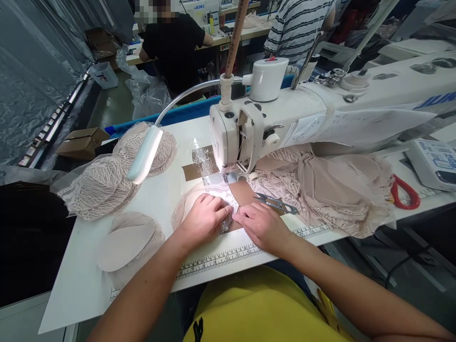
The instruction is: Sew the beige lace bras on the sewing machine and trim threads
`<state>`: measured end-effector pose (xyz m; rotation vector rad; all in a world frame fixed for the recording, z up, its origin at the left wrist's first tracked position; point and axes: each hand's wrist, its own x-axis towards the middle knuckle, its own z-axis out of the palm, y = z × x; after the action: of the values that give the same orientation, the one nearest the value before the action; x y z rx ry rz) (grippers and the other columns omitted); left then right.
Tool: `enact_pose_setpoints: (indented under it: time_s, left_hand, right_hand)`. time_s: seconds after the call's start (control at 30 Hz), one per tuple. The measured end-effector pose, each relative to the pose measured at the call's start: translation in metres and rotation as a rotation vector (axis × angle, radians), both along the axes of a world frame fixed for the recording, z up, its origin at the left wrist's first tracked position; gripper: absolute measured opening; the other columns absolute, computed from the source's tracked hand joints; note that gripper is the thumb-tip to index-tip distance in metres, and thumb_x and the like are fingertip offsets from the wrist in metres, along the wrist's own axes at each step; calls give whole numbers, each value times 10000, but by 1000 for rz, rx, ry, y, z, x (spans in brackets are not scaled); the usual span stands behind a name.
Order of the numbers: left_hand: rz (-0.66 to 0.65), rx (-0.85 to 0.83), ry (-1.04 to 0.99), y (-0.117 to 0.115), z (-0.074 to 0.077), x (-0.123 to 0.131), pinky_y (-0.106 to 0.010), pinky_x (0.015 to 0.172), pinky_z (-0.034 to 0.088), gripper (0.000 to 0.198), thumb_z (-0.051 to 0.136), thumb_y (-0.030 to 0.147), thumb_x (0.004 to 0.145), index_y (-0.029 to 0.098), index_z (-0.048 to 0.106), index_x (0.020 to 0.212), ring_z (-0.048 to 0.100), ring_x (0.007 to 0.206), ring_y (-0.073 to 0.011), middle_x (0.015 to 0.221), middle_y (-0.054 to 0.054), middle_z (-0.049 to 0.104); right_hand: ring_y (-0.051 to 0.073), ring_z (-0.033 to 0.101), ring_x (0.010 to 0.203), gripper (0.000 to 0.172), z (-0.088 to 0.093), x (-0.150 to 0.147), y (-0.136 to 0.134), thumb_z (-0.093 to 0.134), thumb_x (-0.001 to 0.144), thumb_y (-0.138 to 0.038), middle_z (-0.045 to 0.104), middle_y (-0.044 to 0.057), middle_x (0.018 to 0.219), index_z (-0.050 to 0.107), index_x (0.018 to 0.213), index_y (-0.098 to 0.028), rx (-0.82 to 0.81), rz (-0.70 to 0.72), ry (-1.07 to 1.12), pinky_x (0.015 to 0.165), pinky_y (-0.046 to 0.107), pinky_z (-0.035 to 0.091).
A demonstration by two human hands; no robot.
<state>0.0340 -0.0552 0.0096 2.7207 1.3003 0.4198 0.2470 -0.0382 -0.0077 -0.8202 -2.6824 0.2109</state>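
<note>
Under the sewing machine's needle area (226, 177) lies a pale beige lace fabric piece (188, 202) with a cup-like rounded edge. My left hand (208, 216) rests on it, fingers bent and thumb and forefinger pinching its lace edge. Close beside it, my right hand (261, 225) is closed, thumb and forefinger pinching the same edge just in front of the presser foot. Thread snips (281, 204) lie just beyond my right knuckles, over brown tape (242, 191) stuck to the machine bed. The fabric under my fingers is partly hidden.
Stacked lace pieces (103, 185) and a smooth beige cup piece (126, 247) lie left. A larger fabric heap (331, 190) and red-handled scissors (405, 192) are right. A lamp (145, 154) hangs over the table; a printed ruler (228, 259) follows its front edge. Two people sit beyond.
</note>
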Motion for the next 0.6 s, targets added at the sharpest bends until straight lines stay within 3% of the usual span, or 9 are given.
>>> enact_pose_setpoints:
  time_s: [0.3,0.47,0.6]
  left_hand:
    - [40,28,95,-2,-2,4,-375,810,388,324,426,184,912,185,598,1186,456,808,-198,916,-86,581]
    - [44,39,98,-1,-3,4,-381,808,396,338,430,163,902,184,595,1197,463,812,-202,902,-86,577]
    - [42,52,65,-1,-2,4,-399,833,401,337,431,148,895,189,605,1179,481,831,-207,912,-87,587]
  right_hand:
    - [170,427,732,263,3,1,2,446,823,-68,574,53,799,637,982,-155,0,10,52,684,288,330]
    - [169,450,739,297,1,3,7,422,861,-69,594,56,809,637,1056,-135,46,-91,108,666,277,338]
    - [172,426,706,318,-1,1,10,409,859,-55,567,53,766,658,1039,-136,58,-150,31,653,279,334]
